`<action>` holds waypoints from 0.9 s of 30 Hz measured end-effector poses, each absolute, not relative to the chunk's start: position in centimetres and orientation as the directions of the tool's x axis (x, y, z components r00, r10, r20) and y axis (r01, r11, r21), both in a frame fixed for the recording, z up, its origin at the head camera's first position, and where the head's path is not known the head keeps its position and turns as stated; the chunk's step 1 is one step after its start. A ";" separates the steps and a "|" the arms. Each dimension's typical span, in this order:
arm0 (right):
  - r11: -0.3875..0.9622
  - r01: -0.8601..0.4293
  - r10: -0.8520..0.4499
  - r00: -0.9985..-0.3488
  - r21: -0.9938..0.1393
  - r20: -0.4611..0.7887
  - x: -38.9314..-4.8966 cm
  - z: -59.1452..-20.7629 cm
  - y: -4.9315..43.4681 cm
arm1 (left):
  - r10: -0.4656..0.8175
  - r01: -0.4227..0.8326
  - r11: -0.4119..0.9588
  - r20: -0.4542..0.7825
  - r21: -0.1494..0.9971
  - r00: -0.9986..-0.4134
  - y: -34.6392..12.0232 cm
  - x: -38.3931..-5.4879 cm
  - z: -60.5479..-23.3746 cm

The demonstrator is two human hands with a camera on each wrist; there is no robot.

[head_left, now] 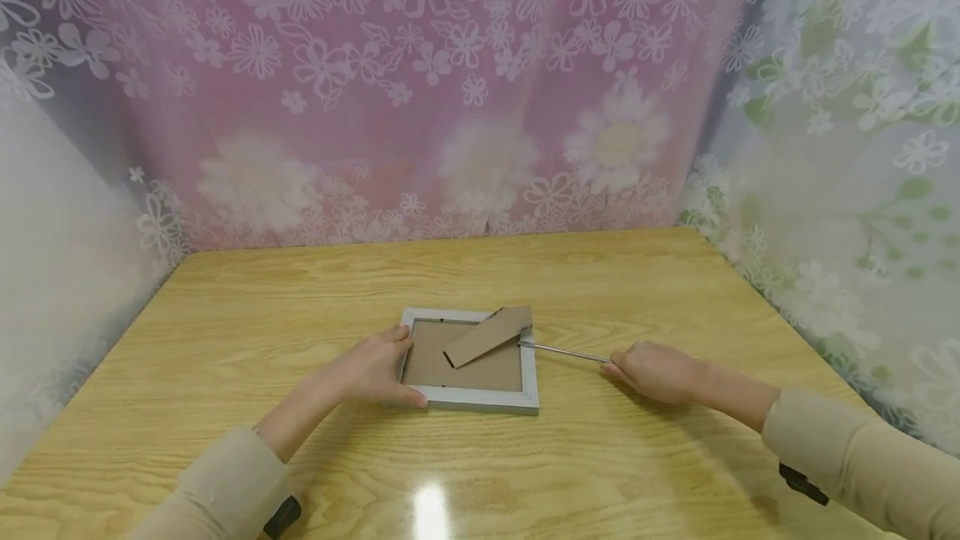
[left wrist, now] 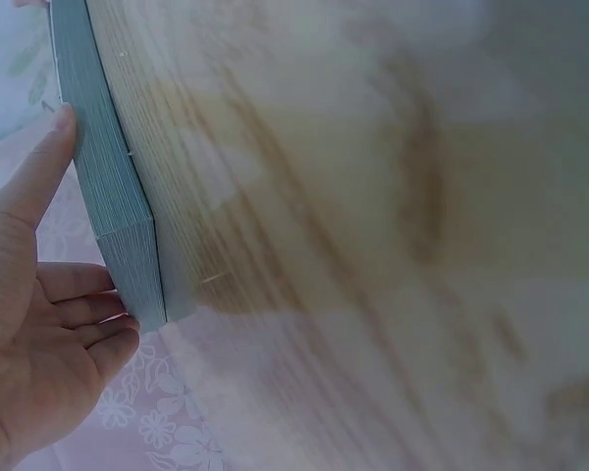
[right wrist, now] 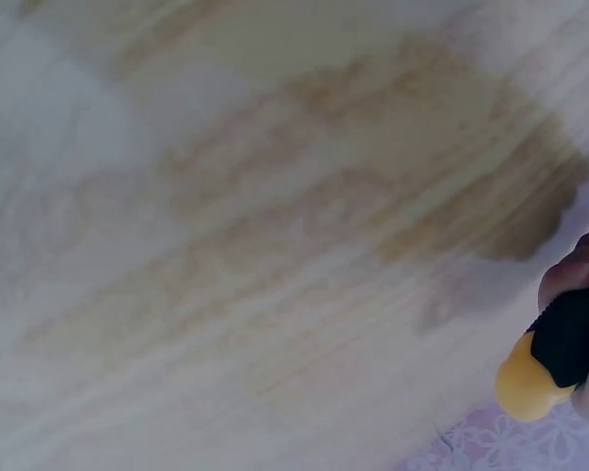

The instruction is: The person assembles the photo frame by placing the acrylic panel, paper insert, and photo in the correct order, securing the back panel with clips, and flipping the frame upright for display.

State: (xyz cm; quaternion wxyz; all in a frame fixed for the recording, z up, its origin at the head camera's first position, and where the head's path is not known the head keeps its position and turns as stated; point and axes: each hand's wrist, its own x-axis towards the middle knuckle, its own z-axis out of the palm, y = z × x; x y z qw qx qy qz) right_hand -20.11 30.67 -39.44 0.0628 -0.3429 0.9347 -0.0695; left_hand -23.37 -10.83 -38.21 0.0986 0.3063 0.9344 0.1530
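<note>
A silver-grey picture frame point(head_left: 480, 397) lies face down, its brown backing board point(head_left: 427, 361) and slanted cardboard stand point(head_left: 489, 337) uppermost. My left hand point(head_left: 371, 371) holds the frame's left side, thumb at the near edge and fingers at the far left. In the left wrist view, the thumb and fingers rest along the frame's side point(left wrist: 108, 167). My right hand point(head_left: 660, 371) grips a screwdriver point(head_left: 566, 352) by its handle, which shows black with a yellow end point(right wrist: 532, 381) in the right wrist view. The thin metal shaft points left, its tip at the inner edge of the frame's right side.
The wood-grain table point(head_left: 262, 298) carries the frame near its middle. A pink floral curtain point(head_left: 450, 90) hangs behind the far edge, with pale floral curtains point(head_left: 862, 190) at the sides. Small dark tabs point(head_left: 442, 386) show along the backing's edges.
</note>
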 end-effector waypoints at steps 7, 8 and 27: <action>0.752 -0.635 -0.655 -0.750 -0.177 -0.094 -20.1 -38.5 30.4 | 0.609 0.544 0.757 -0.090 0.361 -0.788 -10.9 -23.4 -38.2; 0.752 -0.635 -0.655 -0.750 -0.177 -0.096 -20.1 -38.5 30.4 | 0.611 0.545 0.756 -0.089 0.363 -0.787 -10.9 -23.3 -38.2; 0.744 -0.666 -0.651 -0.741 0.056 -0.168 -19.9 -35.5 29.0 | 0.618 0.558 0.749 -0.072 0.356 -0.783 -11.0 -23.3 -38.4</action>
